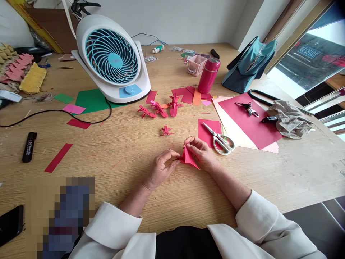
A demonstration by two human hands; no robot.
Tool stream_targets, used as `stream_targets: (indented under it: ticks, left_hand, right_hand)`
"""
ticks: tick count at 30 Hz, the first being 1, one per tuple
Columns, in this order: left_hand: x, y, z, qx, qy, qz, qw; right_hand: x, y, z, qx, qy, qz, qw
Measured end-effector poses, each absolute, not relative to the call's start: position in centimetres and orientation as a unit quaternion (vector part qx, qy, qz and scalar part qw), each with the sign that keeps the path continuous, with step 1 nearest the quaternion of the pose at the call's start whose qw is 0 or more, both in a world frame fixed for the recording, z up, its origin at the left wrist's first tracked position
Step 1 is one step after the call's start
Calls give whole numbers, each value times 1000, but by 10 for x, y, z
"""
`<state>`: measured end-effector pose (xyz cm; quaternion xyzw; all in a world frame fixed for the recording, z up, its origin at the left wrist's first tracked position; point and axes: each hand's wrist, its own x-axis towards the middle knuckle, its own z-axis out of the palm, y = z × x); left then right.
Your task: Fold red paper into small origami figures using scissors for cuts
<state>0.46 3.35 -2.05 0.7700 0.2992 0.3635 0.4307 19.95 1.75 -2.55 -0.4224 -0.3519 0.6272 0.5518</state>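
A folded piece of red paper (188, 158), pointed at its corners, is held just above the table between both hands. My left hand (163, 164) pinches its left corner between thumb and fingers. Around its upper edge, the fingers of my right hand (201, 153) are closed. A small red origami figure (165, 131) sits on the table beyond my hands. Farther back, several larger red origami figures (161, 108) stand in a row. White-handled scissors (219, 138) lie partly on a square of red paper (206, 130), right of my right hand.
A white fan (113, 61) stands at the back left, its black cable (54, 110) running left. A pink bottle (209, 75), a pink basket (196, 66) and a blue bag (246, 68) are behind. Red sheets (258, 126) lie right; a black marker (29, 147) and red strip (58, 158) left.
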Motion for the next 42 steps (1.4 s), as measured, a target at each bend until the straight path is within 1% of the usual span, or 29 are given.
stream_targets:
  ticks: [4,8,12,15,24,30,37,39,42]
  left_hand:
    - [5,34,-21,749,314,379,443]
    - [4,34,-19,736,310,383,464]
    - [4,32,-16,736,319,380,461]
    - [3,30,-14,735,323,375,463]
    - [4,29,-16,713,356,354,489]
    - [3,25,-12,724,369,378,443]
    - [1,21,-12,735,412,386,374]
    - [2,22,-12,735,426,384,362]
    - [4,22,-11,734,444,373,354]
  right_hand:
    - [202,17,-21,-447,-410,589,534]
    - [204,17,-17,-469,-504,533,491]
    - [202,16,-18,-444,-596,479,467]
    - [200,15,-20,-434,-626,460,456]
    - [202,14,-16,-480,-632,412,447]
    - [201,13,-14,-475,-648,399,443]
    - [200,12,-13,-472,-625,449,430]
    - [199,12,-15,-481,-608,452,442]
    - [198,11,-17,-505,-569,435,482]
